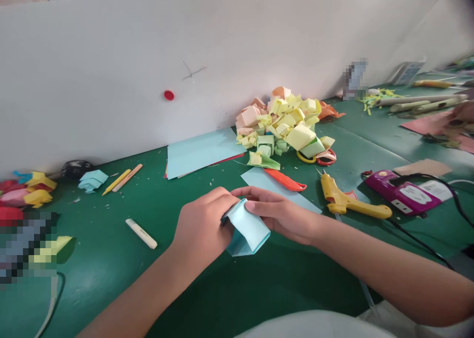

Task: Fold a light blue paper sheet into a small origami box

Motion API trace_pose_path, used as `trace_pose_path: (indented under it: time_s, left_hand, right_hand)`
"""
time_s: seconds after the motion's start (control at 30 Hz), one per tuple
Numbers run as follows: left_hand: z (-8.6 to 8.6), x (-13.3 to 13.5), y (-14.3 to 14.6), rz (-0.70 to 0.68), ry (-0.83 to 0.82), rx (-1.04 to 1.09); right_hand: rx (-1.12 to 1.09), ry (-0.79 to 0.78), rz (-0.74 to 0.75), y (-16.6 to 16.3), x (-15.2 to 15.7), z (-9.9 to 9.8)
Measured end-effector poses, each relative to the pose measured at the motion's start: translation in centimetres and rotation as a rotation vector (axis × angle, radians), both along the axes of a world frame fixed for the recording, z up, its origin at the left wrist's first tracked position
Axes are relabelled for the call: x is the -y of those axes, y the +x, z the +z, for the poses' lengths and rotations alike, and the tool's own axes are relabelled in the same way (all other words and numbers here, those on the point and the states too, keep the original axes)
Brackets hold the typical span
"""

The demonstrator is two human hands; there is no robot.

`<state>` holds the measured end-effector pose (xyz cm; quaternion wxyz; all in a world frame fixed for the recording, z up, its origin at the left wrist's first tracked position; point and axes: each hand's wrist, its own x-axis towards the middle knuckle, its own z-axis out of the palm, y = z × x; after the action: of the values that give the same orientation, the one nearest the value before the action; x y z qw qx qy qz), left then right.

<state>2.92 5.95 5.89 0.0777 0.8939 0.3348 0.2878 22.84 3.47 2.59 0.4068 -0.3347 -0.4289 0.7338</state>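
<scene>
A folded piece of light blue paper (252, 227) is held above the green table (122, 288), bent into a boxy, tube-like shape. My left hand (207, 219) grips its left side with curled fingers, some of them hidden behind the paper. From the right, my right hand (277, 212) pinches the top edge, thumb on the near face and fingers behind. Just beyond my hands lie a flat light blue sheet (299, 198) and a red-orange paper cutter (285, 179).
A yellow glue gun (342, 197) and a purple power strip (403, 192) with cables lie right. Behind rise piled folded paper pieces (289, 123) beside stacked sheets (202, 153) along the white partition (111, 71). Left are a whitish stick (141, 233) and a folded blue paper piece (92, 180).
</scene>
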Motion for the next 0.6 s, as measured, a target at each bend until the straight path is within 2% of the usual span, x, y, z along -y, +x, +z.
trace_pose_path:
  time_s: [0.27,0.4,0.6]
  left_hand:
    - [0.08,0.06,0.4,-0.221,0.155,0.088]
    - [-0.1,-0.02,0.25,-0.201,0.152,0.09]
    - [0.13,-0.15,0.02,-0.154,0.028,0.09]
  right_hand:
    - [-0.019,0.097,0.082,0.21,0.22,0.67]
    - [-0.026,0.111,0.078,0.3,0.09,0.42]
    - [-0.156,-0.019,0.021,0.3,-0.09,0.26]
